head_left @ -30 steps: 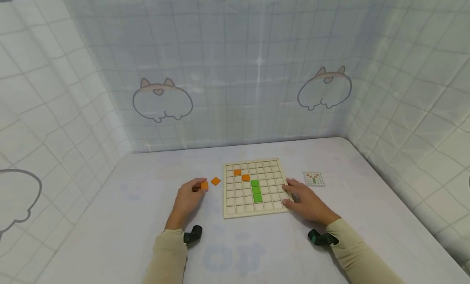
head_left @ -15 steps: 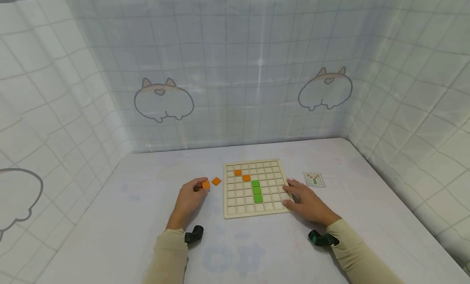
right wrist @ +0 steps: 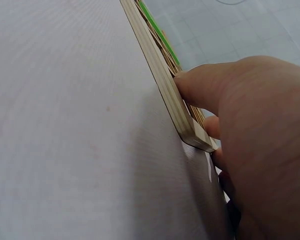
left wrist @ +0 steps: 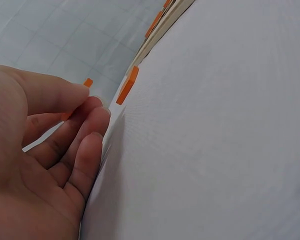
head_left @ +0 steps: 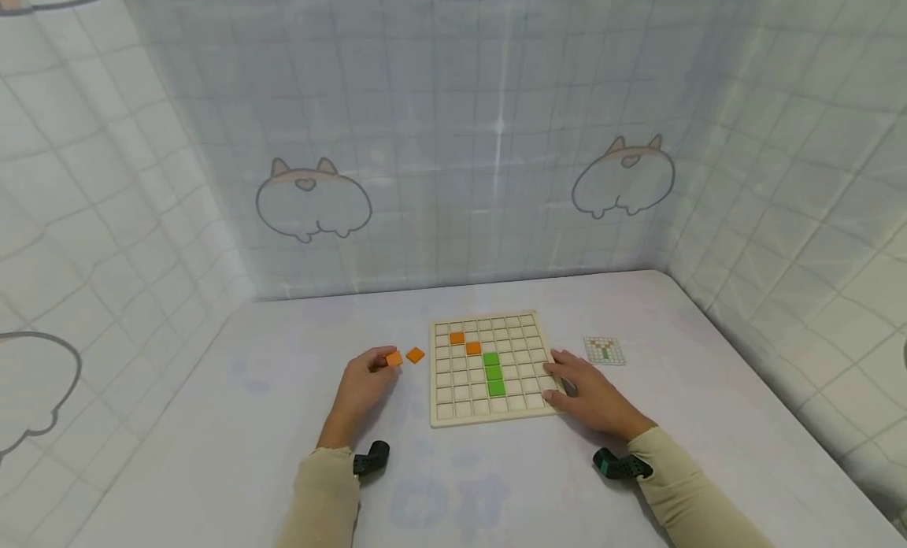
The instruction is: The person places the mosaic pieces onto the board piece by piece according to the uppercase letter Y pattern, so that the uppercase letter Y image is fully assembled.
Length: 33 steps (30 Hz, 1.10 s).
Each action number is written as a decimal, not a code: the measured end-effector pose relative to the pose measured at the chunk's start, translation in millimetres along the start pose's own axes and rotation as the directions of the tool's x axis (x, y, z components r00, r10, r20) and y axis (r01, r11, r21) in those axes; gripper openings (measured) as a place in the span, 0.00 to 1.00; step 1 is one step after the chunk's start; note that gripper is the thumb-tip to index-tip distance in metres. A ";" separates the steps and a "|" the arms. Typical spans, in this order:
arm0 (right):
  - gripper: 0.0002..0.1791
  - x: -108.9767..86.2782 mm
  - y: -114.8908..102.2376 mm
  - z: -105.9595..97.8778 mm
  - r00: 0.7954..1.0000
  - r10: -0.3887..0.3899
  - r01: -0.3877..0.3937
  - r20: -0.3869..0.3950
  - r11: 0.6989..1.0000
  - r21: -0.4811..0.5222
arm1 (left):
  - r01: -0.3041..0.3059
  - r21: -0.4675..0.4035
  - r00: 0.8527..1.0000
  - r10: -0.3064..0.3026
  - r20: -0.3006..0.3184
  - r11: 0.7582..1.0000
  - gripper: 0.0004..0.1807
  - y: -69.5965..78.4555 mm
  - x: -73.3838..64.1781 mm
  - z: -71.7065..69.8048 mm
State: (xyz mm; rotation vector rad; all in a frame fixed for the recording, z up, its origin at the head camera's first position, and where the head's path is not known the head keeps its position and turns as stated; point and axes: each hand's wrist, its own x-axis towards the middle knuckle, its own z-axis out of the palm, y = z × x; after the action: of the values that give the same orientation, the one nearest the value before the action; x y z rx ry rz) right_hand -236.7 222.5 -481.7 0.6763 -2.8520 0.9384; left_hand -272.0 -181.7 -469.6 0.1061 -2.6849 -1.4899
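Observation:
My left hand (head_left: 360,386) pinches an orange square tile (head_left: 394,359) between thumb and fingertips, left of the grid board. In the left wrist view the thumb covers most of this held tile (left wrist: 88,82). Close to it a second orange tile (head_left: 415,355) lies loose on the table. The pale wooden grid board (head_left: 489,421) carries two orange tiles (head_left: 473,348) set diagonally and a column of three green tiles (head_left: 494,372). On the board's right edge rests my right hand (head_left: 591,390), with its thumb and a finger touching the top near the front corner.
A small printed card (head_left: 605,350) with a coloured grid pattern lies right of the board. The white-covered table (head_left: 283,335) meets grid-patterned cloth walls (head_left: 453,178) at the back and sides. Black wrist devices (head_left: 372,459) sit on both forearms.
The head view has tilted slightly, so everything sits a little lower. The held orange tile has turned slightly in my left fingers. My right hand stays on the board's edge.

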 end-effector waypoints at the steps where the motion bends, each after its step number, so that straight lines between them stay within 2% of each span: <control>1: 0.34 -0.1 -0.2 0.5 1.000 0.000 0.000 0.001 1.000 -0.003 | 0.001 -0.002 1.000 -0.001 0.000 1.000 0.22 -0.7 -0.3 -0.5; 13: 0.33 -0.7 -3.2 -1.3 1.000 0.007 -0.007 -0.010 1.000 -0.024 | -0.013 -0.019 1.000 0.014 0.022 1.000 0.21 0.0 0.9 0.4; 21: 0.33 0.6 -2.2 1.5 1.000 0.027 -0.027 0.007 0.999 -0.022 | 0.022 -0.035 0.999 -0.021 0.032 0.999 0.21 5.9 -0.6 2.9; 28: 0.33 0.9 -2.0 1.8 1.000 0.028 -0.028 0.002 0.999 -0.036 | 0.017 -0.132 0.997 -0.008 0.072 0.991 0.20 12.6 -2.4 12.2; 33: 0.33 -0.4 -2.6 1.5 1.000 0.029 -0.029 0.002 0.999 -0.030 | 0.022 -0.161 0.994 -0.004 0.106 0.987 0.21 18.0 -4.8 21.1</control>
State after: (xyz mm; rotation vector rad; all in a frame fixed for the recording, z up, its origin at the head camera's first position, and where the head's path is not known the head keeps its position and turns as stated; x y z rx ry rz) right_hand -235.0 219.9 -481.6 0.6354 -2.8793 0.8971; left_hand -269.7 -153.9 -465.6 0.0371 -2.6326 -1.7574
